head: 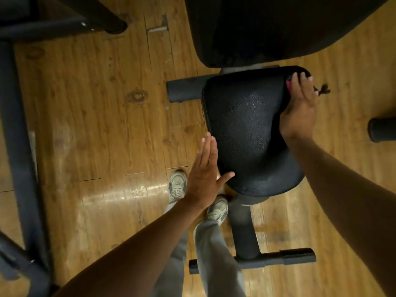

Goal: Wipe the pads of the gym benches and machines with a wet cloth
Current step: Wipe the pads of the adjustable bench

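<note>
At the far left, dark machine frame bars (19, 129) run near to far over the wooden floor (96, 103), well apart from the work. Between them and the bench lies a broad strip of bare floor, with the person's shoes (177, 186) planted near the seat's near-left corner.

The left hand (203, 168) stands edge-on against the left side of the black seat pad (246, 129), fingers straight and together, thumb laid onto the pad's near-left rim. Its grip is wide and holds nothing; it looks to be steadying the pad.

The seat pad's long axis runs near to far, narrower at the near end, wider at the far end, where it sits just below the larger back pad (278, 28). Its top surface lies open between the two hands.

On the right, the right hand (300, 103) lies over the pad's far-right edge, fingers pointing far, pressing what appears to be a pink cloth (288, 85) of which only a sliver shows under the fingers. Whether the fingers curl on it cannot be told for sure; they look nearly flat.

The cloth hand is therefore the working one, and the unwiped middle lies to its left and nearer. A sweep leftward and toward the near end has free room; the right edge drops off to floor, with a foam roller (381, 129) well apart on the right.
</note>
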Demonstrator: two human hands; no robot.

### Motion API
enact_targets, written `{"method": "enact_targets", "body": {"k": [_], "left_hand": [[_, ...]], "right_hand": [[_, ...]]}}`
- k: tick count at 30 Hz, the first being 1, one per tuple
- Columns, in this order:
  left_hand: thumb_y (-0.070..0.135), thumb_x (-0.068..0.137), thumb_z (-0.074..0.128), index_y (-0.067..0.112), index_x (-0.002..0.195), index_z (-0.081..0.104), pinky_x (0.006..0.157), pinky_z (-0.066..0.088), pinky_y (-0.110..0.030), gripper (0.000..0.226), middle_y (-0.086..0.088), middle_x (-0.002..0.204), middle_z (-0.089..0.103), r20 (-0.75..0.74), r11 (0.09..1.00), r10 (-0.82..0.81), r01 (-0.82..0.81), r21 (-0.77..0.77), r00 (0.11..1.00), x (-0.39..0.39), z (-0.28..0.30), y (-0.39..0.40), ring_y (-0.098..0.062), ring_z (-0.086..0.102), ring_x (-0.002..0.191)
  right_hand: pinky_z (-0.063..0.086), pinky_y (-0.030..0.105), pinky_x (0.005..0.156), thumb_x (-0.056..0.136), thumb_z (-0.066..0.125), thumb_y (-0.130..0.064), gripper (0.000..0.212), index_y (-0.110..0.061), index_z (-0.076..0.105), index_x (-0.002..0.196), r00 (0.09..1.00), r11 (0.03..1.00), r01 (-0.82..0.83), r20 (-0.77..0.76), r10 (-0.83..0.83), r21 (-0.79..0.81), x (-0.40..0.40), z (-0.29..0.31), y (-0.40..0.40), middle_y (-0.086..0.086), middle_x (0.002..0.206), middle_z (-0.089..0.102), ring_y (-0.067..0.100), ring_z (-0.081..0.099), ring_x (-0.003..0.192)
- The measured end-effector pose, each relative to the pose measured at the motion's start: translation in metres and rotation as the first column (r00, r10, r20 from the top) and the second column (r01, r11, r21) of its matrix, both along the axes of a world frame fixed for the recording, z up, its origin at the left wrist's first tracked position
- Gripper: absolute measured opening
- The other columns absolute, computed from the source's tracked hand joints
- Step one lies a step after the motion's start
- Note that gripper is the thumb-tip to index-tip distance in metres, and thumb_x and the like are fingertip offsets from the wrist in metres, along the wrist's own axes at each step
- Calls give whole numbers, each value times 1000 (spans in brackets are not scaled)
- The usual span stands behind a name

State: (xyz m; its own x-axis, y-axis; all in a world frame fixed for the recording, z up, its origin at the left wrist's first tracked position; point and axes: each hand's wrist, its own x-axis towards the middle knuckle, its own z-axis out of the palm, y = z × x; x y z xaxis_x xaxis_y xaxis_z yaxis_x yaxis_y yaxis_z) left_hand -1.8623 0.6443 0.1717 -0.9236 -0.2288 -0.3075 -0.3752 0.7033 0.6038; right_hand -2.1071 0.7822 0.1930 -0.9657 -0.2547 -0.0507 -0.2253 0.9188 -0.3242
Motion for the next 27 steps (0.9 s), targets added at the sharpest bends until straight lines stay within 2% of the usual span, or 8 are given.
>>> {"method": "enact_targets", "body": {"k": [5, 7, 9, 11, 14, 16, 25, 27], "left_hand": [[58, 98, 54, 10, 163, -10, 129, 10, -38, 102, -4, 171, -19, 28, 999, -32, 33, -27, 999, 0, 1, -2, -19, -15, 158], [60, 99, 49, 10, 162, -11, 129, 7, -36, 101, -4, 171, -20, 56, 999, -37, 39, -26, 998, -1, 3, 1, -18, -17, 157], [62, 99, 46, 10, 162, -11, 129, 6, -36, 100, -5, 171, -19, 64, 999, -28, 30, -27, 998, -1, 3, 2, -17, -17, 157], [62, 99, 46, 10, 163, -10, 128, 4, -34, 99, -3, 171, -20, 63, 1000, -22, 24, -18, 998, 1, 3, 2, -16, -17, 157], [60, 100, 47, 11, 163, -9, 128, 3, -35, 98, -4, 171, -19, 60, 999, -3, 5, -42, 998, 1, 2, 4, -17, -14, 158], [59, 101, 45, 10, 163, -8, 129, 6, -38, 95, -4, 171, -17, 59, 999, 3, 0, -48, 998, 1, 4, 7, -17, -13, 158], [61, 103, 40, 15, 165, 3, 129, 5, -44, 86, 2, 173, -6, -29, 988, -100, 96, -119, 995, -27, 25, 0, -17, -12, 158], [63, 104, 33, 14, 165, 3, 129, 5, -44, 84, 0, 173, -3, -49, 971, -150, 138, -195, 987, -46, 19, -8, -19, -9, 159]], "right_hand": [[0, 45, 127, 87, 40, 16, 80, -11, 24, 161, 998, 995, 45, 40, -41, -88, 36, -1, -40, 10, 169, 17, 29, 6, 158], [6, 48, 128, 90, 40, 9, 75, -12, 27, 160, 977, 972, -213, -19, 212, -103, 81, -8, -62, 9, 168, 21, 29, 10, 157], [14, 47, 128, 96, 37, -2, 64, -14, 32, 159, 836, 833, -549, -49, 546, -76, 105, -17, -61, 6, 167, 27, 25, 16, 157], [16, 44, 127, 95, 42, 2, 66, -17, 35, 158, 751, 752, -659, -75, 656, -17, 80, -19, -44, 3, 166, 30, 21, 20, 156], [9, 42, 127, 92, 42, 8, 69, -16, 38, 156, 966, 969, -246, -89, 243, -29, 14, -15, -19, 7, 164, 33, 26, 21, 155], [8, 43, 127, 94, 37, 8, 64, -13, 41, 155, 999, 997, 20, -44, -23, -74, -18, -12, -13, 11, 163, 33, 29, 19, 155], [9, 46, 128, 93, 48, 5, 68, -15, 38, 157, 999, 996, 20, 39, -17, -86, 159, -4, 43, 9, 166, 28, 27, 18, 156], [8, 43, 128, 92, 47, 3, 67, -15, 39, 156, 999, 998, 15, 38, -13, -59, 147, -6, 44, 10, 165, 29, 28, 20, 156]]}}
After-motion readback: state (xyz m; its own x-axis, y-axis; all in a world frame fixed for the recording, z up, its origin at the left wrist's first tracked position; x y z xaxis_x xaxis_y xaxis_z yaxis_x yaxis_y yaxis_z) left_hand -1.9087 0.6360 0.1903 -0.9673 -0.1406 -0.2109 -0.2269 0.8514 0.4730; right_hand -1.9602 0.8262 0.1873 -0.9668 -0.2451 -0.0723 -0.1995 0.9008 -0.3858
